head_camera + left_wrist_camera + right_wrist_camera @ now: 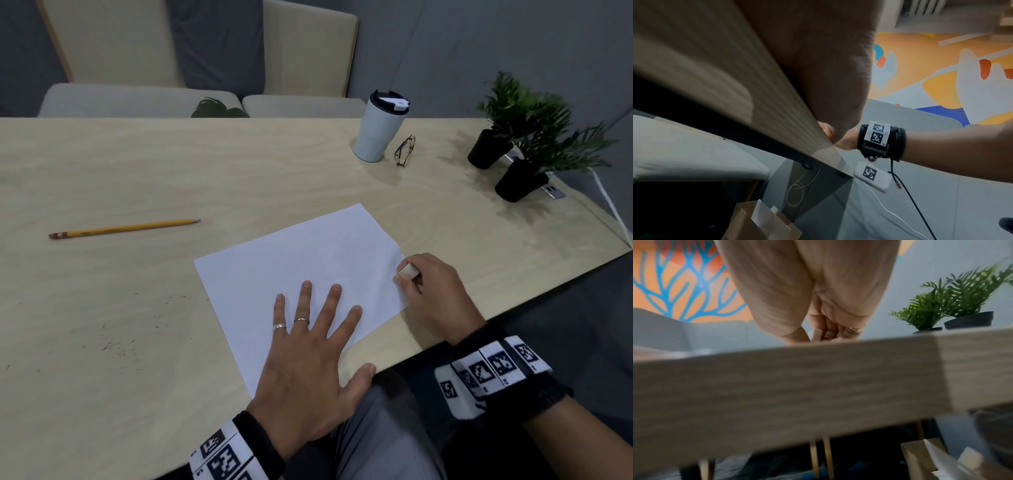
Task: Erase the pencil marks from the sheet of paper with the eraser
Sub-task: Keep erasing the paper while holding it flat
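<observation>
On the table (137, 164): one sheet of paper (291, 253), one eraser (408, 272), one pencil (124, 228), one lidded tumbler (376, 128), one pair of glasses (405, 150), two potted plants (507, 137).

Sheet: white, lies flat near the table's near edge, turned askew so its corners point roughly toward the far side, left, right and the person. Long axis runs from near-left to far-right. Surface reads almost blank in the head view; any marks are too faint to tell. Slight crease or lift at the right corner.

Eraser: small white block at the sheet's right corner, long axis roughly across the view, tilted a little. Right hand (435, 294) grips it between thumb and curled fingers, right at the paper's edge. Right wrist view shows the pale block (816, 335) between the fingers, blurred.

Left hand (308, 359): flat, fingers spread and straight, palm down on the sheet's near part, thumb out toward the table edge. Two rings (301, 321) on it. Holds nothing.

Pencil: yellow, well apart to the left of the sheet, tip pointing right, eraser end left.

Dark specks (116, 346) scattered on the tabletop left of the sheet.
</observation>
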Demonstrator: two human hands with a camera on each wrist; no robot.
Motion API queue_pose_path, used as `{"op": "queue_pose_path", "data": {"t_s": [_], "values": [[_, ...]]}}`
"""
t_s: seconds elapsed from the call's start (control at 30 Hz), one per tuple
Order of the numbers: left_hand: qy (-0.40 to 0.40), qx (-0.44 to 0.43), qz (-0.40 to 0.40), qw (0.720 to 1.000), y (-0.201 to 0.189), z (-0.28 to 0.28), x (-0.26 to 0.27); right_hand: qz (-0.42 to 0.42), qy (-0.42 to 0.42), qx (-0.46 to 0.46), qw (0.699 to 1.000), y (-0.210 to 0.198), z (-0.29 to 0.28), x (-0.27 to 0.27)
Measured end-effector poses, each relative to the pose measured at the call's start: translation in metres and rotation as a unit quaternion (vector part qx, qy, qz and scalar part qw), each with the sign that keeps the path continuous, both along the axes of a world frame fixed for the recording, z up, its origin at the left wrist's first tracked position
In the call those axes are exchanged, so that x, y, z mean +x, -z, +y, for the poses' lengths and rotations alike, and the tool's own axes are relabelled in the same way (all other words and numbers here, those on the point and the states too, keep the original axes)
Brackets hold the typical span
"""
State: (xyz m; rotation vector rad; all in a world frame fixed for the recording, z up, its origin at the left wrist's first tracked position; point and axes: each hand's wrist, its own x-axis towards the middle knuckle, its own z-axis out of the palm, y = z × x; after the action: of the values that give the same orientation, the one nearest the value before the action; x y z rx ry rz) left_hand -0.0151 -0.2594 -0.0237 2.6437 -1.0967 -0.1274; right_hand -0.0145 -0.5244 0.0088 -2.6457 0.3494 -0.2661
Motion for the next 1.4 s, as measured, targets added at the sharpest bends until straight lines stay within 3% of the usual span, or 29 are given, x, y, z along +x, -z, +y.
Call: {"op": "queue_pose_path", "data": {"t_s": [0.1,0.27,0.43,0.6,0.73,0.9,1.07,1.2,1.4], "values": [[-0.003,-0.002,0.004,1.000,0.000,0.000,0.000,0.005,-0.040,-0.003,0.999,0.005,0.021,-0.002],[-0.003,-0.003,-0.001,1.000,0.001,0.000,-0.001,-0.029,0.019,0.000,0.999,-0.001,-0.007,0.010],[-0.004,-0.002,0.000,1.000,0.001,-0.001,0.000,-0.018,-0.058,-0.018,0.998,0.008,0.027,0.000],[-0.004,-0.004,0.000,1.000,0.000,0.000,-0.001,-0.042,0.012,-0.014,0.999,0.004,-0.004,0.015],[-0.007,-0.003,0.003,1.000,0.001,-0.001,0.000,-0.022,-0.055,-0.013,0.998,0.006,0.025,0.000],[-0.003,0.002,0.001,1.000,0.000,-0.001,-0.001,-0.043,0.020,0.002,0.999,0.005,-0.003,0.014],[-0.006,-0.004,0.004,1.000,0.001,0.000,0.000,-0.033,-0.052,0.002,0.998,0.003,0.021,-0.018],[-0.002,0.002,-0.003,1.000,0.001,-0.001,-0.001,-0.056,0.035,0.013,0.998,0.003,-0.013,-0.018],[-0.001,0.011,-0.001,1.000,-0.002,-0.001,0.000,-0.020,-0.070,-0.005,0.997,0.004,0.015,-0.036]]}}
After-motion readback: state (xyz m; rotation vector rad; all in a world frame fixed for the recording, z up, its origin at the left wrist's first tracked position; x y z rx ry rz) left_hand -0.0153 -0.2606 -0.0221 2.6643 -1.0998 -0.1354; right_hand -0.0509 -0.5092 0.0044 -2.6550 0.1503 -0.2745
